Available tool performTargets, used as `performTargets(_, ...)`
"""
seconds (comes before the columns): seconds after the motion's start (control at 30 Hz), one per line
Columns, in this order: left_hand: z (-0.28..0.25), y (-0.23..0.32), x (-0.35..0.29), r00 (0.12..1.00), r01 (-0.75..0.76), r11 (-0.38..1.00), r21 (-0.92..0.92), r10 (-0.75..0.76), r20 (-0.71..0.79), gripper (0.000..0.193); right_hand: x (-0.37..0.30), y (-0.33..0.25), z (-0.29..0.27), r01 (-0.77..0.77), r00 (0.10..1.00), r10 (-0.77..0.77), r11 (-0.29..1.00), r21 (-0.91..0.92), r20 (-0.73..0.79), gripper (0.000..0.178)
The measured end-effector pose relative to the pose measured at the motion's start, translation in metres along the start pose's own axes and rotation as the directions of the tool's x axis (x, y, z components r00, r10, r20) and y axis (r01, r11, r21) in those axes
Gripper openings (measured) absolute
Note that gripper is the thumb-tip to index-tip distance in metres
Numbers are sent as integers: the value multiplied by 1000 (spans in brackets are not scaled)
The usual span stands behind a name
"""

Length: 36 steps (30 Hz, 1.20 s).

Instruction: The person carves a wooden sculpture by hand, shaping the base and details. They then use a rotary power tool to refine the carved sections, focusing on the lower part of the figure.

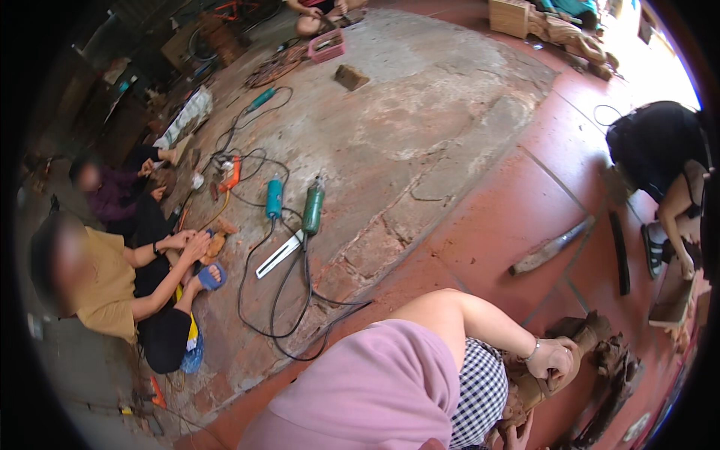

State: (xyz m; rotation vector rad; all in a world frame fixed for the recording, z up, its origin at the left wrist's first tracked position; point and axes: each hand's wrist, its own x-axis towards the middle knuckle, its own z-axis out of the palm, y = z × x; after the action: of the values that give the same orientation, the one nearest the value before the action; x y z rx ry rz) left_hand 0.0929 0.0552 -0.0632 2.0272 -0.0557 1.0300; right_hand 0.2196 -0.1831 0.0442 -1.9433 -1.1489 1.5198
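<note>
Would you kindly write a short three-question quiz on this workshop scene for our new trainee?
1. What is the camera wearer's left hand touching?
2. True or false: the pink basket is nearer the top of the picture than the orange power tool.
3. Fill in the gap: the black-and-white fabric beside the wearer's left forearm has a ____ pattern.

Key:
1. A brown carved wooden piece.
2. True.
3. Checked.
</note>
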Motion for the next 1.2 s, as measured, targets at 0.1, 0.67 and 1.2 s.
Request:
performTargets(0.1,-6,26,2,993,38,997,73,-30,-114,25,4,3,-1,15,1000,-15,999,33,2,75)
performTargets(0.67,-28,31,8,986,136,990,-44,-131,106,29,12,38,-5,77,993,-107,915,395,55,90)
performTargets(1.2,-44,57,12,955,219,969,112,-236,178,28,14,40,-12,18,999,-24,982,189,28,102)
